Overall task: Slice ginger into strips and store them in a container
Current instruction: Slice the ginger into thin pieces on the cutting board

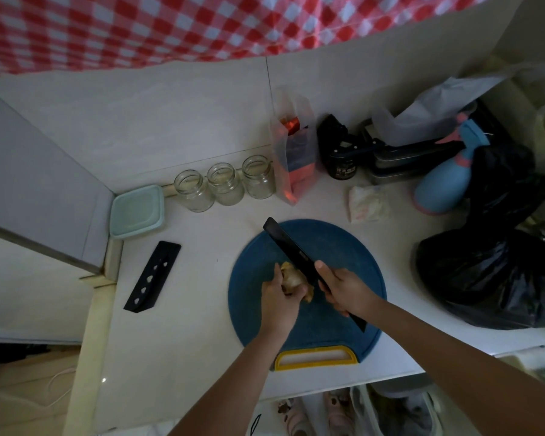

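A knobbly piece of ginger (291, 276) lies on the round blue cutting board (337, 247), near its middle. My left hand (277, 298) grips the ginger from the left and holds it down. My right hand (346, 289) is wrapped round the handle of a black knife (288, 243). The blade points up and left and lies against the ginger's right side. A pale green lidded container (137, 210) sits at the counter's left back corner.
Three open glass jars (225, 184) stand in a row behind the board. A black knife sheath (153, 275) lies to the left. Black plastic bags (497, 262), a blue spray bottle (444, 180) and a crumpled tissue (368, 204) crowd the right side.
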### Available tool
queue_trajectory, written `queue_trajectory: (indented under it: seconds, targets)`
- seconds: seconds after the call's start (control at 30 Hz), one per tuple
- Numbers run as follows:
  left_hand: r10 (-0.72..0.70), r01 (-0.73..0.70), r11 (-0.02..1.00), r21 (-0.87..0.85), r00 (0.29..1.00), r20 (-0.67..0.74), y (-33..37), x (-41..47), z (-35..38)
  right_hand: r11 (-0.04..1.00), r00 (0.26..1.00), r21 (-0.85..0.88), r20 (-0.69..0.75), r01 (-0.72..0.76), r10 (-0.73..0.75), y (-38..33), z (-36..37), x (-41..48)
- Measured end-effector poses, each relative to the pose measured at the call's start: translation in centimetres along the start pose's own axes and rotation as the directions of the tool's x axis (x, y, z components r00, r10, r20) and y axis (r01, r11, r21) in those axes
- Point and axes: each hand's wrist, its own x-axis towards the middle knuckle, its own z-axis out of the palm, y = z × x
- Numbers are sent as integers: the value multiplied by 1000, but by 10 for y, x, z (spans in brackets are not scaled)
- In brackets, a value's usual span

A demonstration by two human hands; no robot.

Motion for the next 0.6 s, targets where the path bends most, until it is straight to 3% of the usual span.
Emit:
queue_trajectory:
  seconds: [0.27,0.47,0.6]
  targets:
    - [3,-5,1000,19,998,61,-2,7,-2,998,998,-2,5,-70,70,-8,4,2]
    - [33,-36,998,48,998,60,3,6,-2,977,993,-179,-2,-117,119,-6,9,9]
    - [25,-28,998,47,997,68,0,10,-2,980,993,-162,-30,-120,117,3,18,12]
